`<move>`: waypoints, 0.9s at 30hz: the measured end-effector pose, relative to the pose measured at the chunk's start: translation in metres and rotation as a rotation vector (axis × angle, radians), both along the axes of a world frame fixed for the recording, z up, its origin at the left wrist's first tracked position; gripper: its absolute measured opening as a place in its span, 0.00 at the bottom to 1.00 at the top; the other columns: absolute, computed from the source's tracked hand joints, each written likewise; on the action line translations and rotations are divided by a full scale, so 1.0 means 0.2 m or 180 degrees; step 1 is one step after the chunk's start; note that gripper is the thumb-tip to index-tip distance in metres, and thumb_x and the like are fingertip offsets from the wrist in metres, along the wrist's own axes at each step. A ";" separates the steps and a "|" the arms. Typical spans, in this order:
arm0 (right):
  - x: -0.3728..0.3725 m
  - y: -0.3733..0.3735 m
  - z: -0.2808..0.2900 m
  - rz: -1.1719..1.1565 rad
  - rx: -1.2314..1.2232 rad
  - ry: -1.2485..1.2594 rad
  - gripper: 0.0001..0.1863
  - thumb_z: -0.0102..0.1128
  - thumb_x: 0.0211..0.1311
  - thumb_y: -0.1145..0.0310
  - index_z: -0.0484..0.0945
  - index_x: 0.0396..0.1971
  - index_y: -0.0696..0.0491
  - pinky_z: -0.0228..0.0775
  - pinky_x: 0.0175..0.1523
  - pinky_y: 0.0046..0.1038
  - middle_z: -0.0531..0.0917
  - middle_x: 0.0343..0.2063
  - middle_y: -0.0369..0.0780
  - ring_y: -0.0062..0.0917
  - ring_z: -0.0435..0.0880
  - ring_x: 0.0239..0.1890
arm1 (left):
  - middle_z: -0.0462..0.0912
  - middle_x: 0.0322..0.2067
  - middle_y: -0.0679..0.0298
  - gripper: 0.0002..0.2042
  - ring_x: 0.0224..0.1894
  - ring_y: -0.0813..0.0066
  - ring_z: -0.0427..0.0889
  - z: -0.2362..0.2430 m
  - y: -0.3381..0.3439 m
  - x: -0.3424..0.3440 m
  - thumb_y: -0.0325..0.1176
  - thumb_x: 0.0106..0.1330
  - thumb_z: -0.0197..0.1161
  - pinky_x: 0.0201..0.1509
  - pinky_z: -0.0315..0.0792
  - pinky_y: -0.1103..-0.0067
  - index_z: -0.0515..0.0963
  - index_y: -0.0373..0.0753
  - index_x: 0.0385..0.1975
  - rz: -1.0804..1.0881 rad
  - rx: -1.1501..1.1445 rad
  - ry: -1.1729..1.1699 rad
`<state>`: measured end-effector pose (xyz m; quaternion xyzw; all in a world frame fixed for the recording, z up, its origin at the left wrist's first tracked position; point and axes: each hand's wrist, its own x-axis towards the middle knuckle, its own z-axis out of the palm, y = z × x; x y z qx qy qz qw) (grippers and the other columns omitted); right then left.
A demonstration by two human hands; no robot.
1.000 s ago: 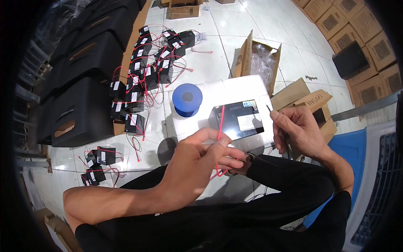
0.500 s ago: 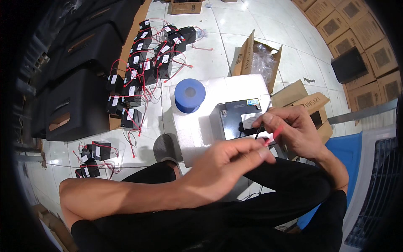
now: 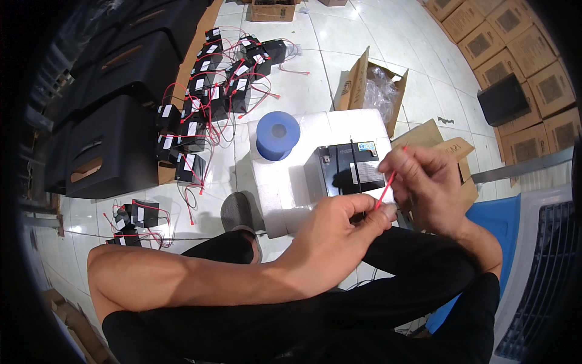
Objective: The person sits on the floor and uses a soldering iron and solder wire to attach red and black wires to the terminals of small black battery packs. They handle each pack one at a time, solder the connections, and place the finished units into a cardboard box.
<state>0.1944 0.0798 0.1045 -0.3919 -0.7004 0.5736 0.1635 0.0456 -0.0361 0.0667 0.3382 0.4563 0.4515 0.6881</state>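
Above my lap, a short red wire point(image 3: 386, 189) is stretched between my two hands. My left hand point(image 3: 339, 239) pinches its lower end between thumb and fingertips. My right hand point(image 3: 429, 191), slightly blurred, has its fingers curled round the upper part, and a red tip shows above the knuckles. A thin black wire point(image 3: 355, 161) sticks up from near my left fingertips. Behind the hands a black battery point(image 3: 339, 176) with a white label rests on a white foam block point(image 3: 273, 209). A blue spool point(image 3: 278, 133) stands on the block, left of the battery.
Several small black batteries point(image 3: 213, 103) with red wires cover the floor at left, beside large black cases point(image 3: 115, 151). An opened carton point(image 3: 351, 88) holding clear plastic stands beyond the block. Stacked cartons point(image 3: 503, 67) and a blue-and-white appliance point(image 3: 515, 242) are at right.
The red wire is now drawn straight between both hands. My right hand has turned and its fingers have curled in. The black wire now stands upright in front of the battery.
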 end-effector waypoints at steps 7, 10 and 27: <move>0.01 0.20 -0.09 -0.0259 -0.1350 -0.0968 0.23 0.54 0.73 0.54 0.74 0.21 0.53 0.46 0.19 0.19 0.67 0.12 0.29 0.13 0.60 0.13 | 0.83 0.30 0.57 0.14 0.36 0.77 0.81 -0.03 -0.02 0.00 0.33 0.71 0.59 0.42 0.73 0.78 0.78 0.27 0.46 0.0134 0.0513 0.0869; 0.03 0.20 -0.11 -0.0037 -0.1362 -0.0965 0.23 0.55 0.72 0.52 0.73 0.20 0.53 0.46 0.17 0.20 0.66 0.12 0.29 0.13 0.59 0.11 | 0.86 0.35 0.57 0.15 0.42 0.77 0.83 -0.04 -0.02 -0.03 0.33 0.71 0.59 0.48 0.75 0.79 0.78 0.27 0.49 -0.0250 0.0110 0.0684; -0.04 0.21 -0.08 -0.0601 -0.1650 -0.0824 0.23 0.54 0.72 0.58 0.67 0.15 0.50 0.44 0.09 0.19 0.61 0.06 0.30 0.13 0.53 0.04 | 0.84 0.29 0.46 0.11 0.33 0.55 0.86 -0.03 -0.03 -0.02 0.29 0.67 0.60 0.39 0.76 0.69 0.78 0.25 0.40 0.0505 0.0440 0.0831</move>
